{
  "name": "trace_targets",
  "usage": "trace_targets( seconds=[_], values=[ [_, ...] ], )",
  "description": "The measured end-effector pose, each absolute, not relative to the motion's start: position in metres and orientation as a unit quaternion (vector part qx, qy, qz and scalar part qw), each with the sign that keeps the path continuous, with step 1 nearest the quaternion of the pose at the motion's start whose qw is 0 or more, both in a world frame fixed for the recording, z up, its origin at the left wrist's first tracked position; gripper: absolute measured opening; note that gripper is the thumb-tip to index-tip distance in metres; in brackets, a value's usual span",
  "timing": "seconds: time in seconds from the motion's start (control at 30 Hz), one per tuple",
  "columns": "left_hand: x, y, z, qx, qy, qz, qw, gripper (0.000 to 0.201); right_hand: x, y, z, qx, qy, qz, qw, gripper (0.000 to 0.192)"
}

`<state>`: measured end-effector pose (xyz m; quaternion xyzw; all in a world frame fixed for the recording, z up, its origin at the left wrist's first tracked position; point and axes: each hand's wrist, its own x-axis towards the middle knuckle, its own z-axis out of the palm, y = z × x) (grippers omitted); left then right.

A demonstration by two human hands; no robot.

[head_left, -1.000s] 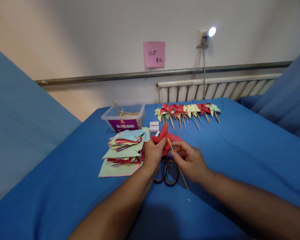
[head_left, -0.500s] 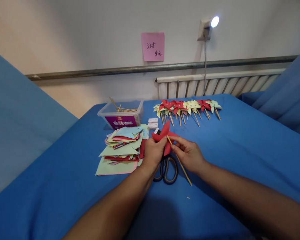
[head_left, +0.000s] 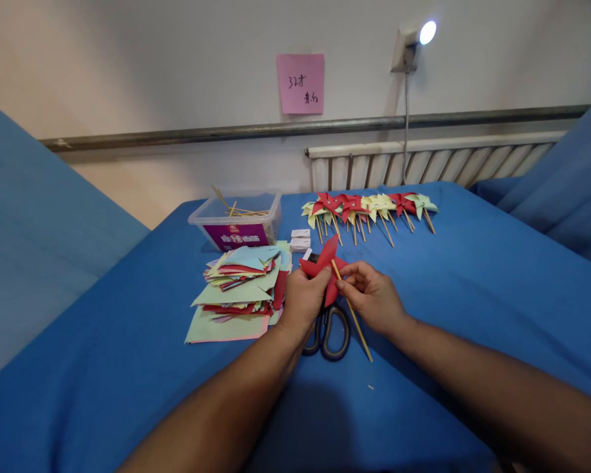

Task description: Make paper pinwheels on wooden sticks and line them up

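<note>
Pinched in my left hand [head_left: 304, 299] is a red paper pinwheel [head_left: 329, 253], its folded blades spread out. A thin wooden stick [head_left: 358, 326] lies across the back of the pinwheel, its top end near the centre and its lower end pointing down to the right. My right hand [head_left: 374, 299] is closed at the stick's upper part, thumb and fingers beside the pinwheel. Whether the stick is fastened to the paper is hidden. Beneath both hands lie scissors [head_left: 335, 334] with dark handles toward me, their blades mostly covered.
Stacks of cut coloured paper [head_left: 234, 292] lie on the left, before a clear plastic box [head_left: 236, 220] of sticks. Two small white boxes [head_left: 300, 243] stand beside it. Several finished pinwheels [head_left: 369, 207] line the back of the blue-covered table [head_left: 473, 282]. A tiny scrap [head_left: 371, 387] lies near the front.
The stick's lower end has swung slightly left and up. My right fingers have curled in a little along it. The view has shifted slightly; my left hand keeps its hold.
</note>
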<state>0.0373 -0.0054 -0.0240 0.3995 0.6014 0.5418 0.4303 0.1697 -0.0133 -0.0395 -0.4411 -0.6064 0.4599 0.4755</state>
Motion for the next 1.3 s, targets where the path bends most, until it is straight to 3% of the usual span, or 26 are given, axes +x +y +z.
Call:
trace_targets(
  seconds=[1.3],
  values=[
    [0.038,-0.008,-0.016,0.401,0.609,0.541,0.418,0.026,0.169,-0.013,-0.038,-0.415,-0.6,0.484,0.482,0.02]
  ],
)
